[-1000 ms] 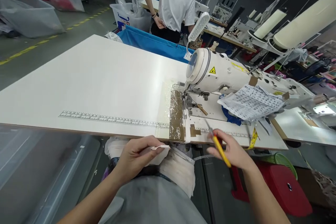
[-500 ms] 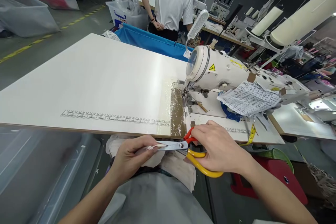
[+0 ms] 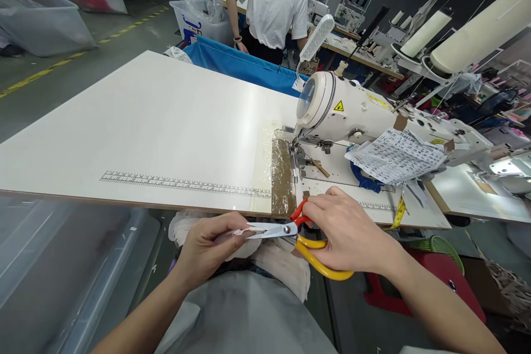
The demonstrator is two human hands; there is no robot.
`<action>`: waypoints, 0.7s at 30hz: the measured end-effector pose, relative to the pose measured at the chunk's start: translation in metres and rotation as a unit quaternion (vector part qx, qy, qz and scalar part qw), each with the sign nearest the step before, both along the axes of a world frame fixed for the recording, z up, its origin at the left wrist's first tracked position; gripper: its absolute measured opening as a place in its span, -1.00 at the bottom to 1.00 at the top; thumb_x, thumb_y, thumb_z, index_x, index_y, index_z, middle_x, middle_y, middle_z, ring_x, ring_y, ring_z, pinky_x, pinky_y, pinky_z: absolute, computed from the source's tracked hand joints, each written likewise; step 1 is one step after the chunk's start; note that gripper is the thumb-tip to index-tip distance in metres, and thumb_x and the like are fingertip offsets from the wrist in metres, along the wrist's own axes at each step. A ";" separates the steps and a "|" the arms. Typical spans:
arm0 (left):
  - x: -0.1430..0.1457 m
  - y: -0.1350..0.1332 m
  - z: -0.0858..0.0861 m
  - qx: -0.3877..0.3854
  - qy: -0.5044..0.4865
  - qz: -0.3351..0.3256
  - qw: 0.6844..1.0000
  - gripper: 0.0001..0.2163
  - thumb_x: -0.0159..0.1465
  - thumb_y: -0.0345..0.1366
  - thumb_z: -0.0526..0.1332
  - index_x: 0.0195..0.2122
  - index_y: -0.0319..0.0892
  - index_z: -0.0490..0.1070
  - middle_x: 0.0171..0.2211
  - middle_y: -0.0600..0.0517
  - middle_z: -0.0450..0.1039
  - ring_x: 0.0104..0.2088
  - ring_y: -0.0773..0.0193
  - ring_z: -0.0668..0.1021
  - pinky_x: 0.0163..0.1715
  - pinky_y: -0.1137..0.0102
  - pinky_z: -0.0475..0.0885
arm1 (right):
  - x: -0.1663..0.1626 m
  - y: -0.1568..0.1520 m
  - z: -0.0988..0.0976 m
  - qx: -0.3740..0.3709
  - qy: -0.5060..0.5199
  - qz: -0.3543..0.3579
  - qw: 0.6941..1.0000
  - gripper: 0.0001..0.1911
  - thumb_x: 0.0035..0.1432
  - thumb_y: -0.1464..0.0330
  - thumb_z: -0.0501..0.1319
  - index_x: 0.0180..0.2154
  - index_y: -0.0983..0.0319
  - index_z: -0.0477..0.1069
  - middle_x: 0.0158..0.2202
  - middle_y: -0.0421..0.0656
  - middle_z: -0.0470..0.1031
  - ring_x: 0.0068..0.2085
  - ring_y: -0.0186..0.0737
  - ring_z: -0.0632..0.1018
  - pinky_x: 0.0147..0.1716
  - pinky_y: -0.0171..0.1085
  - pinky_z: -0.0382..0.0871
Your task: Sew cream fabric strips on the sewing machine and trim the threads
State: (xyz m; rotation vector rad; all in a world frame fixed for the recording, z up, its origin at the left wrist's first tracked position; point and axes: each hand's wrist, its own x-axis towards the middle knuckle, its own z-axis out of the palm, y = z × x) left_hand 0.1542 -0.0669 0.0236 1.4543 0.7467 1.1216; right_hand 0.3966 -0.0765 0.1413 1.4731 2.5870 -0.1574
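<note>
The left hand (image 3: 215, 243) has its fingers pinched together on white cloth (image 3: 240, 232); the right hand (image 3: 342, 227) has its fingers clamped on scissors (image 3: 286, 229), whose blades reach the cloth just beside the left fingertips. Beyond the fingers, the counter (image 3: 194, 127) bears a sewing machine (image 3: 352, 105).

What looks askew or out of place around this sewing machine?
The written-on paper sheets hang crookedly on the sewing machine, overlapping unevenly, seemingly held by brown tape. The glossy brown strip on the white tabletop also looks wrinkled.
</note>
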 end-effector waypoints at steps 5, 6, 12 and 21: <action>0.001 0.001 -0.001 0.001 -0.008 -0.003 1.000 -0.89 0.27 -0.32 0.28 -0.38 -0.15 0.57 -0.49 0.03 0.51 -0.50 0.31 0.48 -0.51 0.49 0.33 | 0.001 -0.001 -0.002 0.000 0.010 -0.003 1.000 -0.69 0.04 0.15 0.28 -0.43 0.20 0.23 -0.46 -0.21 0.42 -0.44 -0.29 0.35 -0.30 -0.23 0.01; 0.001 0.001 -0.002 -0.003 -0.006 -0.005 1.000 -0.89 0.27 -0.32 0.28 -0.38 -0.15 0.58 -0.49 0.03 0.51 -0.50 0.31 0.48 -0.51 0.48 0.33 | 0.001 -0.001 -0.002 0.000 0.012 -0.003 1.000 -0.70 0.03 0.17 0.28 -0.43 0.21 0.23 -0.47 -0.21 0.42 -0.44 -0.29 0.35 -0.30 -0.23 0.01; 0.000 0.001 -0.003 -0.038 0.023 -0.009 0.999 -0.84 0.28 -0.24 0.27 -0.39 -0.18 0.57 -0.49 0.00 0.49 -0.49 0.30 0.45 -0.50 0.47 0.30 | 0.000 0.001 -0.004 -0.003 0.022 -0.005 1.000 -0.74 0.02 0.20 0.26 -0.43 0.21 0.25 -0.47 -0.22 0.42 -0.45 -0.29 0.34 -0.29 -0.24 0.01; 0.000 0.002 -0.001 -0.116 0.039 -0.048 0.991 -0.70 0.23 -0.09 0.30 -0.47 -0.24 0.55 -0.52 -0.04 0.46 -0.50 0.30 0.39 -0.51 0.45 0.24 | 0.008 -0.002 -0.013 0.010 0.007 0.018 1.000 -0.83 -0.03 0.32 0.20 -0.51 0.21 0.21 -0.57 -0.26 0.36 -0.55 -0.37 0.20 -0.38 -0.25 -0.05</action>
